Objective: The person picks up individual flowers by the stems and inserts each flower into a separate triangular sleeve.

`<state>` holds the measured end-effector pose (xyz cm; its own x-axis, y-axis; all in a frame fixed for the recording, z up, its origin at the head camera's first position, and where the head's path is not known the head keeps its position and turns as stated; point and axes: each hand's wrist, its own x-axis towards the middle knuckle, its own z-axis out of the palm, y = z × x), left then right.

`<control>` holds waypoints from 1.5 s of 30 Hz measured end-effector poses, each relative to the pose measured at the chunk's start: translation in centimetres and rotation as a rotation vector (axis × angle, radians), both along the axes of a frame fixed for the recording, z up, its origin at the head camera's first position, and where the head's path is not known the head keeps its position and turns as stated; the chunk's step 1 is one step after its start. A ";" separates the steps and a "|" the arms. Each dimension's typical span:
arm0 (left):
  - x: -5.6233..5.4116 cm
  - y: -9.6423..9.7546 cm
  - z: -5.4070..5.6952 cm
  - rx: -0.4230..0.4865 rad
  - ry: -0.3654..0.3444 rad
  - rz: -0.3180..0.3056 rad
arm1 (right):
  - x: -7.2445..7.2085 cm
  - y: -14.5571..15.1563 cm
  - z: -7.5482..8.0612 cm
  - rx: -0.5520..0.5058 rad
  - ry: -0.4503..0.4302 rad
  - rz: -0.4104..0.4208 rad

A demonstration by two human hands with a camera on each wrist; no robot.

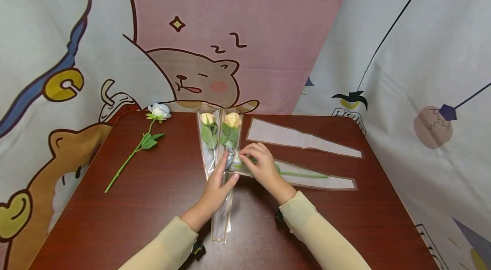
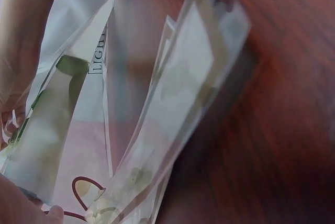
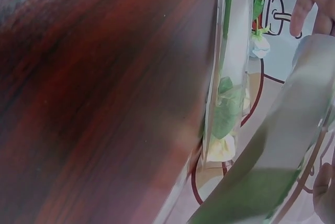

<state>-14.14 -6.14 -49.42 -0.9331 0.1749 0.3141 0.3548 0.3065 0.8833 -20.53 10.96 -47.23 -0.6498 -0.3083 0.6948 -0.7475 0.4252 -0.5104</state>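
Observation:
A clear sleeve point(image 1: 303, 172) with a pale border lies slanted in front of me, a green stem inside and a bluish-white rose point(image 1: 231, 157) at its wide end. My right hand point(image 1: 264, 168) pinches the sleeve's edge beside the bloom between thumb and fingertips. My left hand point(image 1: 215, 187) has its fingers rather straight along the wide end, thumb apart at the near corner. In the right wrist view, the sleeve point(image 3: 272, 145) rises large, its stem blurred through the film. Under the left hand lie two sleeved cream roses point(image 1: 232, 121), their lower parts partly hidden.
Toward the back left of the dark wooden table point(image 1: 153, 227) lies a loose white rose point(image 1: 159, 111) with a leafy green stem. An unfilled flat sleeve point(image 1: 299, 136) lies at the back right. A cartoon-printed cloth point(image 1: 276, 27) hangs behind the table.

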 end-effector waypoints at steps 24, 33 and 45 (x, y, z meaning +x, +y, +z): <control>1.6 0.2 3.8 0.032 0.004 0.049 | -0.2 0.1 0.1 0.003 0.027 0.007; 1.3 0.0 4.0 0.063 -0.053 0.053 | -0.1 -0.3 0.3 0.001 0.013 0.026; 0.6 0.1 2.5 0.060 -0.038 0.074 | 0.0 -0.4 0.1 0.011 0.019 0.037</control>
